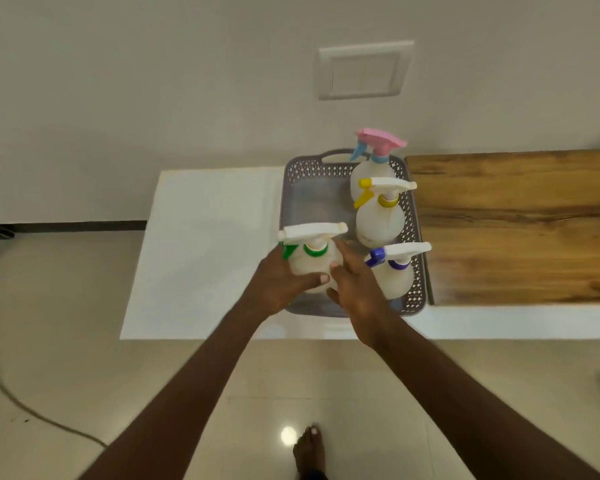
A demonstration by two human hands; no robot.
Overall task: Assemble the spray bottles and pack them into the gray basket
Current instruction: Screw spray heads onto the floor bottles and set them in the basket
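Your left hand (278,282) and right hand (355,289) both gripped the green-collared spray bottle (309,258), fingers wrapped around its body, at the gray basket (293,202)'s near left corner. Pink-topped (378,147), yellow-collared (381,209) and purple-collared (395,271) bottles stood upright along its right wall.

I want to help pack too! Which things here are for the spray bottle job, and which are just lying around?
For the job:
- gray basket
- green-trigger bottle, held in both hands, left hand and right hand
- pink-top bottle, in the basket
- yellow-trigger bottle, in the basket
- purple-trigger bottle, in the basket

Just lying about:
- wooden board
- wall switch plate
- cable on the floor
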